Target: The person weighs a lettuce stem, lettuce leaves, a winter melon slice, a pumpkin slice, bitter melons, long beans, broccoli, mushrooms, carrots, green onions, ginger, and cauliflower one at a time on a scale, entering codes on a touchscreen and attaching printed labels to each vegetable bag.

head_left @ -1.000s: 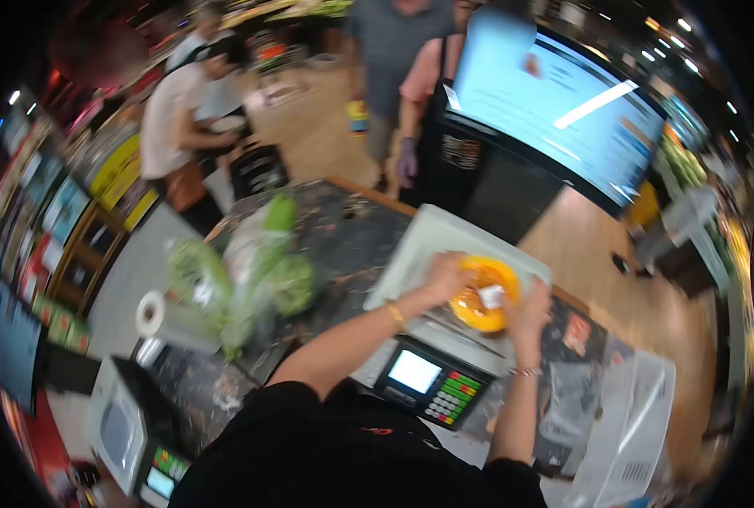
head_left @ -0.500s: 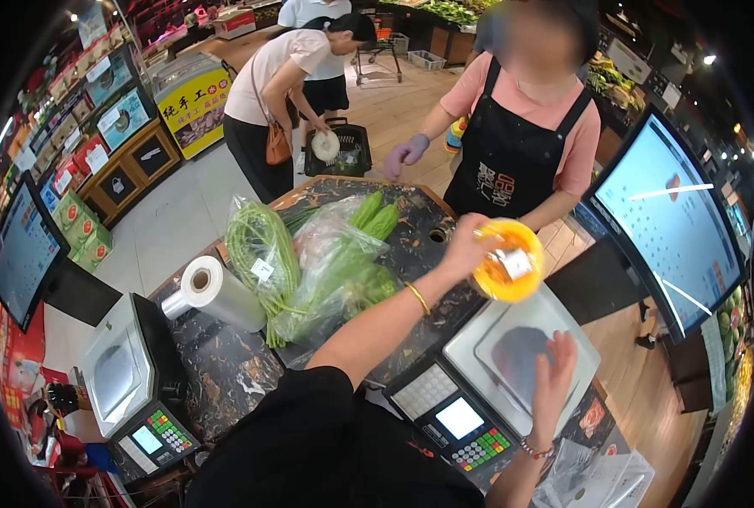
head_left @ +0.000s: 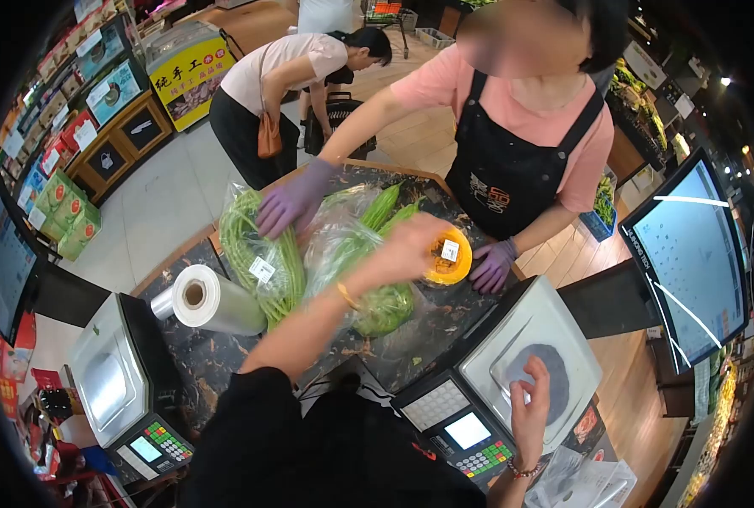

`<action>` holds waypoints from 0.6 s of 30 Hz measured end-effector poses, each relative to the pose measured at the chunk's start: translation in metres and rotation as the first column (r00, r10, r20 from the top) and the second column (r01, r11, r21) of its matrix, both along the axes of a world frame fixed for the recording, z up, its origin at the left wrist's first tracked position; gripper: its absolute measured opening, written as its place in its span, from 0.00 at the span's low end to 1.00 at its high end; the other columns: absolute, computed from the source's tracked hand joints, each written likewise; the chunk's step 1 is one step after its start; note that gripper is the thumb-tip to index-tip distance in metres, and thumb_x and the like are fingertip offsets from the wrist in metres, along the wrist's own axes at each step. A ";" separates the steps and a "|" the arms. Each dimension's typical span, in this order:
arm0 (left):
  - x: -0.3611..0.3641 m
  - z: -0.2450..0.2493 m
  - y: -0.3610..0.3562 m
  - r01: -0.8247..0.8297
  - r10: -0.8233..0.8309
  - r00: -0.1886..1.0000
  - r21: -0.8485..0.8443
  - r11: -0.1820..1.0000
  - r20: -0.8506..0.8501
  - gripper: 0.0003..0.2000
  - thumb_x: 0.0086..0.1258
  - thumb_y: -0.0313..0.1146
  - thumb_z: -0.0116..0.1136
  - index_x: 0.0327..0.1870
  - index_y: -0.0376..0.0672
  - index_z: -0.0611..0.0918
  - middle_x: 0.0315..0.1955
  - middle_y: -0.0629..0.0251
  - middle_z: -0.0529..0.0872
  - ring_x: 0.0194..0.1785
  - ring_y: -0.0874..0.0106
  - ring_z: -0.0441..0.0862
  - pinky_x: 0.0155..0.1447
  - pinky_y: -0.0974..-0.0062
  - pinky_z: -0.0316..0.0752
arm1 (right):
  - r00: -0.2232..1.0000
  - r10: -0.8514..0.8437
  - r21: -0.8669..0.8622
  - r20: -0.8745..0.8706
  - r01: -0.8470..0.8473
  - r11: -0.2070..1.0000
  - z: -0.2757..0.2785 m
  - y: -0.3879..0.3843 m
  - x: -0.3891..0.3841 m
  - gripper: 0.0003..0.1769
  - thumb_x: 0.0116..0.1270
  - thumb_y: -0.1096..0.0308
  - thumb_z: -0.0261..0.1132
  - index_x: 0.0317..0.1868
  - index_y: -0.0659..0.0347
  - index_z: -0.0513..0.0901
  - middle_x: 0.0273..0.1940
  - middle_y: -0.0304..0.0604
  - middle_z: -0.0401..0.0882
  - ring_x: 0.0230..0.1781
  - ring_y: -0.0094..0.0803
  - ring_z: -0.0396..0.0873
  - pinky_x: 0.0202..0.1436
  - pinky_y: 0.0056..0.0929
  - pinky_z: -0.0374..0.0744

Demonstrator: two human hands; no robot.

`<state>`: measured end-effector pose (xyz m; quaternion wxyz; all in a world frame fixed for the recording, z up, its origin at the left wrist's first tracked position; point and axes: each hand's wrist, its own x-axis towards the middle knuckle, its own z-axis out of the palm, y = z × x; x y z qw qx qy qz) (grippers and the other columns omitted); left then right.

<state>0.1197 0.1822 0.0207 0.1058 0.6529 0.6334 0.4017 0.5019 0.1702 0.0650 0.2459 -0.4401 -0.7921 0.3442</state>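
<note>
My left hand (head_left: 413,247), with a gold bangle on its wrist, grips the left edge of a yellow bowl (head_left: 458,269) over the dark counter. The bowl has orange contents and a white label. Beside and below this hand lie bagged green vegetables (head_left: 385,309), and farther left is a bundle of long green beans (head_left: 254,245) with a label. Above the right-hand scale's plate (head_left: 568,326), my right hand (head_left: 531,406) has its fingers loosely curled and apart, with nothing in it.
Across the counter (head_left: 216,360), a person in a black apron (head_left: 512,169) rests one purple glove (head_left: 292,201) on the beans and another (head_left: 494,264) beside the bowl. A plastic roll (head_left: 212,298), left scale (head_left: 110,372) and two screens flank the work area. Another person (head_left: 284,76) bends behind.
My left hand and the yellow bowl have moved left, from above the scale to the counter. The aproned person's gloves have reached the beans and the counter. My right hand's fingers are more curled.
</note>
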 end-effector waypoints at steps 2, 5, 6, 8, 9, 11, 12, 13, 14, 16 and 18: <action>-0.042 0.015 -0.019 -0.093 0.050 0.979 -0.210 0.973 -0.200 0.30 0.55 0.29 0.62 0.64 0.39 0.75 0.59 0.48 0.78 0.66 0.51 0.72 0.69 0.55 0.67 | 1.000 0.003 0.010 0.003 -0.003 1.000 0.003 -0.002 0.000 0.24 0.68 0.77 0.62 0.65 0.64 0.72 0.69 0.53 0.69 0.64 0.42 0.74 0.60 0.37 0.77; -0.098 -0.024 -0.028 -0.110 -0.061 0.936 -0.456 0.883 -0.346 0.20 0.63 0.33 0.61 0.57 0.40 0.80 0.49 0.51 0.84 0.58 0.54 0.79 0.61 0.56 0.72 | 1.000 0.018 0.013 0.016 -0.018 1.000 0.005 -0.008 0.006 0.22 0.68 0.77 0.62 0.62 0.64 0.74 0.67 0.54 0.71 0.62 0.42 0.76 0.59 0.36 0.78; -0.103 -0.018 -0.031 -0.041 -0.091 0.957 -0.438 0.898 -0.277 0.16 0.65 0.34 0.60 0.52 0.39 0.80 0.44 0.51 0.84 0.54 0.54 0.80 0.57 0.57 0.73 | 0.999 0.028 0.025 0.024 -0.028 0.999 0.003 -0.009 0.009 0.21 0.68 0.77 0.62 0.61 0.65 0.75 0.67 0.54 0.72 0.61 0.42 0.76 0.58 0.35 0.78; -0.104 0.008 -0.033 0.093 -0.159 0.976 -0.378 0.921 -0.148 0.10 0.69 0.35 0.59 0.44 0.37 0.81 0.35 0.51 0.84 0.45 0.53 0.83 0.49 0.58 0.75 | 1.000 0.027 0.052 0.015 -0.028 0.998 0.003 -0.007 0.015 0.19 0.68 0.77 0.63 0.59 0.65 0.76 0.65 0.53 0.73 0.59 0.41 0.77 0.57 0.34 0.78; -0.094 0.027 -0.038 0.093 -0.170 0.963 -0.331 0.939 -0.210 0.09 0.70 0.35 0.58 0.41 0.37 0.80 0.32 0.49 0.83 0.42 0.52 0.83 0.47 0.56 0.75 | 1.000 0.016 0.052 0.006 -0.016 0.998 0.002 -0.010 0.020 0.18 0.68 0.78 0.63 0.58 0.66 0.76 0.63 0.53 0.74 0.58 0.40 0.78 0.56 0.34 0.79; -0.067 0.075 -0.049 0.094 -0.168 0.925 -0.224 0.970 -0.340 0.10 0.72 0.35 0.56 0.35 0.36 0.77 0.27 0.47 0.81 0.38 0.48 0.81 0.42 0.53 0.73 | 1.000 0.009 0.047 -0.010 -0.008 0.999 -0.001 -0.012 0.031 0.17 0.68 0.78 0.63 0.57 0.66 0.77 0.60 0.52 0.76 0.55 0.39 0.79 0.55 0.33 0.79; -0.053 0.086 -0.054 0.079 -0.158 0.912 -0.215 0.973 -0.380 0.10 0.71 0.34 0.57 0.33 0.36 0.75 0.27 0.48 0.80 0.37 0.47 0.80 0.41 0.52 0.73 | 1.000 0.012 0.039 -0.015 -0.012 0.999 -0.006 -0.013 0.039 0.16 0.68 0.78 0.63 0.56 0.66 0.77 0.59 0.51 0.77 0.54 0.39 0.79 0.54 0.33 0.79; -0.038 0.100 -0.059 0.072 -0.140 0.909 -0.181 0.981 -0.393 0.10 0.71 0.34 0.58 0.32 0.36 0.76 0.27 0.47 0.80 0.37 0.46 0.80 0.40 0.52 0.73 | 1.000 0.014 0.034 -0.026 -0.014 0.999 -0.009 -0.013 0.043 0.16 0.67 0.78 0.63 0.55 0.67 0.78 0.57 0.50 0.78 0.52 0.38 0.80 0.54 0.33 0.79; -0.022 0.114 -0.065 0.067 -0.123 0.906 -0.149 0.987 -0.404 0.10 0.70 0.34 0.58 0.32 0.36 0.76 0.26 0.47 0.80 0.36 0.46 0.80 0.40 0.52 0.73 | 0.999 0.025 0.027 -0.044 -0.024 0.999 -0.009 -0.016 0.046 0.15 0.67 0.78 0.63 0.55 0.67 0.78 0.56 0.50 0.79 0.51 0.38 0.80 0.53 0.33 0.79; 0.004 0.142 -0.070 0.051 -0.072 0.927 -0.067 0.996 -0.369 0.10 0.71 0.34 0.58 0.32 0.36 0.76 0.26 0.46 0.80 0.35 0.47 0.81 0.39 0.52 0.73 | 0.995 0.053 0.014 -0.079 -0.052 0.999 -0.005 -0.022 0.048 0.14 0.67 0.78 0.62 0.54 0.67 0.79 0.54 0.49 0.79 0.49 0.37 0.80 0.52 0.33 0.80; 0.027 0.159 -0.076 0.010 -0.003 0.964 0.024 1.000 -0.265 0.10 0.71 0.34 0.58 0.32 0.36 0.77 0.26 0.46 0.80 0.34 0.48 0.81 0.37 0.53 0.74 | 0.991 0.096 -0.014 -0.090 -0.098 0.995 -0.003 -0.028 0.050 0.15 0.68 0.78 0.62 0.55 0.67 0.78 0.54 0.49 0.79 0.50 0.36 0.80 0.52 0.32 0.80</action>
